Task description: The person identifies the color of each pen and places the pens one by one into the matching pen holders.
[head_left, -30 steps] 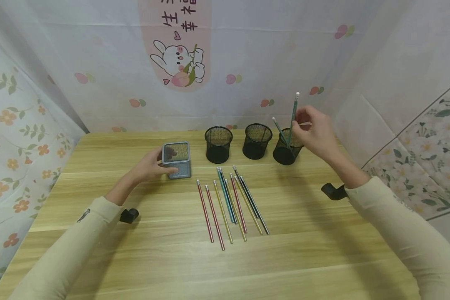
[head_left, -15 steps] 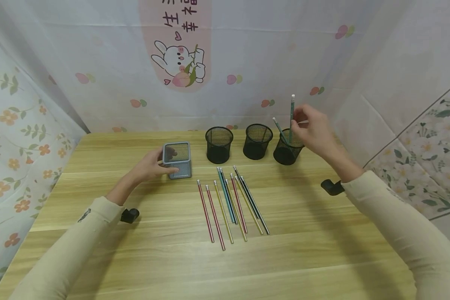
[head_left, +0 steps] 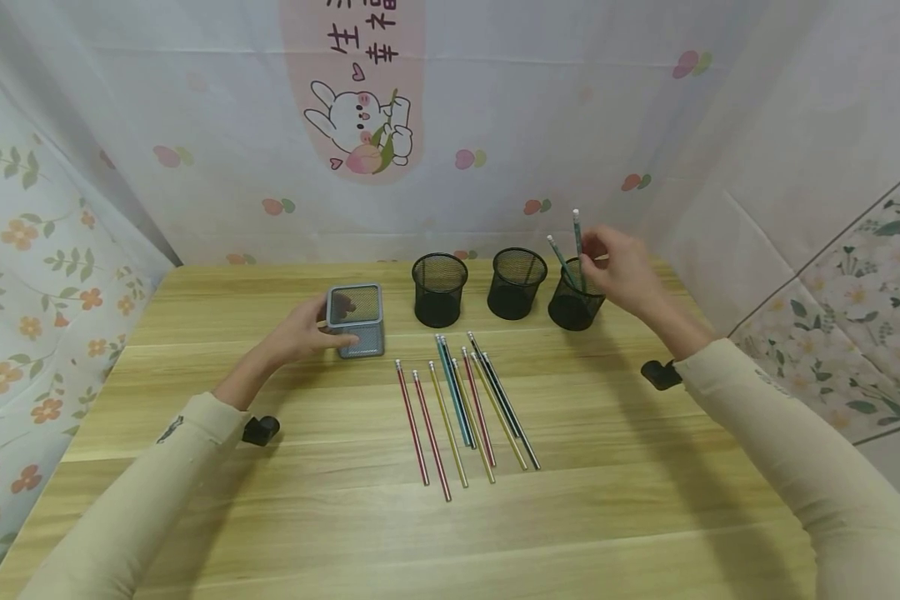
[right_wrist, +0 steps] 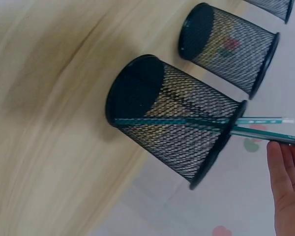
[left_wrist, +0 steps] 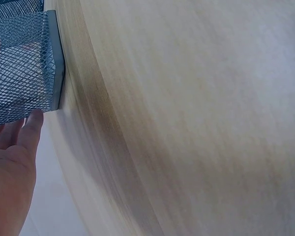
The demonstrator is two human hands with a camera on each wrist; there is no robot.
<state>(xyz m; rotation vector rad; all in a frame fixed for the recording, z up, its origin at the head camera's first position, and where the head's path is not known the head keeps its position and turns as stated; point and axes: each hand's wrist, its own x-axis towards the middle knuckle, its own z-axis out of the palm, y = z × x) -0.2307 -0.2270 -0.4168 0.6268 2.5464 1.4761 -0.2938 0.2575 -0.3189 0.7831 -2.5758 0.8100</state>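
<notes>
My left hand (head_left: 305, 332) grips a square grey mesh pen holder (head_left: 362, 340), thumb on its near side and fingers behind; in the left wrist view the grey mesh (left_wrist: 19, 73) fills the upper left. At the right, my right hand (head_left: 622, 271) pinches a green pencil (head_left: 577, 233) near its upper part. That pencil's lower part is inside the rightmost round black mesh pen holder (head_left: 570, 312). Another green pencil (head_left: 559, 254) leans in the same holder, also visible in the right wrist view as a green pencil (right_wrist: 260, 120).
Two more round black pen holders stand to the left, the middle one (head_left: 513, 300) and the other (head_left: 438, 308). Several red, yellow, blue and dark pencils (head_left: 457, 408) lie loosely side by side on the wooden table (head_left: 330, 517). A printed curtain (head_left: 495, 100) hangs behind.
My right hand has moved slightly down and left, lowering the green pencil deeper into the right black holder. The left hand and grey holder have stayed in place.
</notes>
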